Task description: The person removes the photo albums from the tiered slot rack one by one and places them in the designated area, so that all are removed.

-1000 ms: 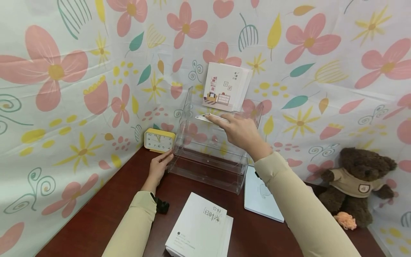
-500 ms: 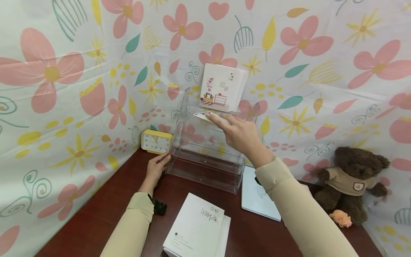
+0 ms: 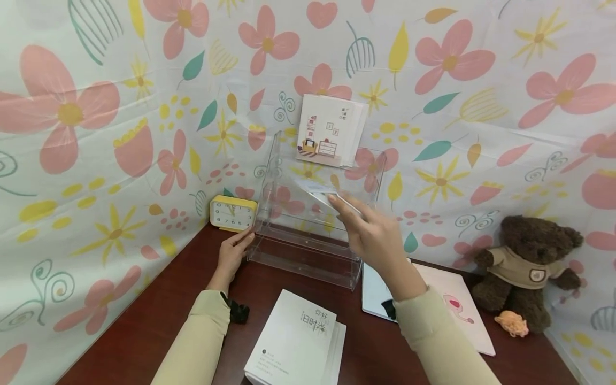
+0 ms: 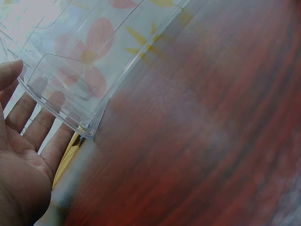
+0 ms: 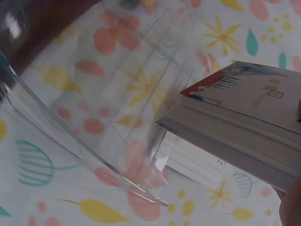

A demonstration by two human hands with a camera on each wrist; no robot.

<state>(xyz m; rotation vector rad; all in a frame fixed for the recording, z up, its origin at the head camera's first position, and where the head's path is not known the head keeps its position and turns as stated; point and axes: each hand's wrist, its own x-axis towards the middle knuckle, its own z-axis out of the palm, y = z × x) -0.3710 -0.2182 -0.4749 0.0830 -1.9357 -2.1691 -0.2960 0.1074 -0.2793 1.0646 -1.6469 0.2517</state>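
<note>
In the head view, a tiered clear acrylic rack (image 3: 300, 271) stands on the dark red-brown table. My left hand (image 3: 231, 255) touches its left side; the left wrist view shows nearly straight fingers (image 4: 40, 127) behind the clear side edge. My right hand (image 3: 377, 240) grips a book (image 3: 313, 187) in front of the rack's middle tiers. That book (image 5: 225, 127) appears in the right wrist view with a pale illustrated cover and a thick spine, near the clear plastic. Square white books with a room drawing (image 3: 327, 131) lean on the top tier.
A stack of white books (image 3: 293, 339) lies at the front. Beside the rack are a yellow alarm clock (image 3: 233, 212) on the left and a pale blue book (image 3: 375, 291) and a pink-drawing book (image 3: 457, 305) on the right. A brown teddy bear (image 3: 526, 272) sits far right.
My right hand has moved down and turned, tilting the book so its pale face shows more. The sleeve's shift uncovers the pink-drawing book. My left hand stays at the rack's side.
</note>
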